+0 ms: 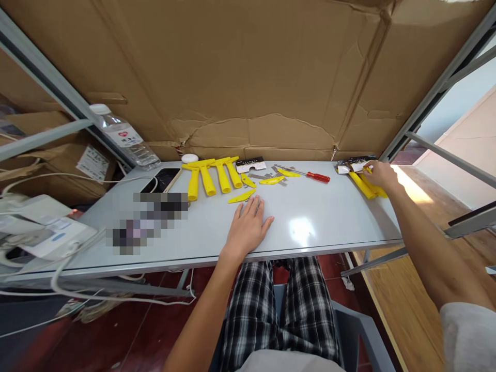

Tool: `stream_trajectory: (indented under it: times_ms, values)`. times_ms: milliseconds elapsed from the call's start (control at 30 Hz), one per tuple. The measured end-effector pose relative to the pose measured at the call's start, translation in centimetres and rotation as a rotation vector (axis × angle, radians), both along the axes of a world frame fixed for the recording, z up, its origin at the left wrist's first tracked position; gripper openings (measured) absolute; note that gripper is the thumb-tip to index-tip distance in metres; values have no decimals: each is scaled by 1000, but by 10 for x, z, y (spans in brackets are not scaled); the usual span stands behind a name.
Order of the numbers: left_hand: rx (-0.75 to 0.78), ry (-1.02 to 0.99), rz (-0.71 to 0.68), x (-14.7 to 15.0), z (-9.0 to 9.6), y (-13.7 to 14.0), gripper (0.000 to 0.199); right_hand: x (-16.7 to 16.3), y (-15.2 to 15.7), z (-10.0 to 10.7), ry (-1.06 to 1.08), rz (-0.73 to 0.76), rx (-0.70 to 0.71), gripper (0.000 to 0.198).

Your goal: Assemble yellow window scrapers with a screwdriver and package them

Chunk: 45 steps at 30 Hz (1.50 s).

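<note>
Clock setup: middle of the glossy pale-grey bench (329, 222) is the dial's centre, 12 is the brown cardboard wall (251, 82), 6 is the person's lap.
Left hand: the left hand (247, 226) is just lying palm-down near 6, fingers spread, nothing in it. Fingertips are right by a thin yellow curved plastic piece (242, 196); can't tell if they touch.
Right hand: the right hand (382, 175) is out at 2, fingers bent onto a pile of yellow plastic handles (363, 186) with black-and-white packaging. Gripping or just resting? Honestly can't tell.
T-handles: four yellow plastic T-shaped handles (208, 182) sit in a row around 11.
Loose bits: more yellow curved pieces (272, 181) and flat grey metal strips (259, 176) lie jumbled at 12.
Screwdriver: red-handled metal screwdriver (318, 177) at 1, shaft towards the jumble.
Pile risk: it's close to the bench's right end, so I'd say a careless tug on one handle could drag another over the side.
Left-hand risk: a sideways sweep could scatter the small bits.
Cable risk: the white cable (77, 182) loops over by the black phone (163, 180) at 10; a snag might pull that along.
</note>
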<state>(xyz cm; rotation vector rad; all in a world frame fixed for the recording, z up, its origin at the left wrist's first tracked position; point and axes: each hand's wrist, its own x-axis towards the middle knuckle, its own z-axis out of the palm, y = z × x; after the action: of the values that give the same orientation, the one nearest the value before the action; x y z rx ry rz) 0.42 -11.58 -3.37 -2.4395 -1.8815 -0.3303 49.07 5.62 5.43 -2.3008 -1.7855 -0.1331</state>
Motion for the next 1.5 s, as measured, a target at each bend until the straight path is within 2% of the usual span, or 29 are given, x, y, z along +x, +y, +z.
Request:
stream_trajectory:
  times_ms: [167, 300, 433, 533, 633, 733, 800, 867, 967, 1033, 1067, 1167, 1367, 1500]
  values:
    - [6, -6, 10, 1, 2, -1, 70, -1, 1, -3, -42, -4, 9, 39]
    - [-23, 6, 8, 3, 5, -2, 71, -23, -3, -1, -111, 58, 89, 44]
    - [-4, 3, 22, 4, 4, -2, 69, -74, -6, -4, -156, 200, 149, 37]
    - [42, 18, 28, 5, 7, -4, 60, -125, -4, -7, -149, 376, 189, 33]
    - [72, 80, -20, 5, 22, -3, 46, -167, 0, -13, -122, 441, 178, 34]
    - [29, 173, -101, 4, 46, 8, 42, -187, 4, -23, -101, 451, 166, 37]
    - [17, 183, -146, -1, 64, 26, 41, -188, 6, -32, -86, 446, 174, 40]
    - [21, 159, -127, -13, 82, 52, 40, -182, 7, -40, -66, 439, 196, 42]
    - [67, 99, 1, -44, 103, 100, 39, -172, 10, -49, -7, 440, 234, 45]
    - [103, 80, 104, -64, 108, 126, 38, -168, 12, -53, 56, 441, 235, 45]
    - [114, 73, 160, -72, 108, 136, 38, -167, 14, -55, 85, 445, 225, 45]
    - [103, 71, 201, -83, 100, 148, 41, -169, 18, -60, 121, 481, 195, 42]
    - [52, 58, 125, -75, 80, 140, 39, -168, 21, -62, 158, 582, 176, 38]
    - [54, 73, 55, -76, 70, 144, 43, -160, 23, -61, 203, 645, 147, 39]
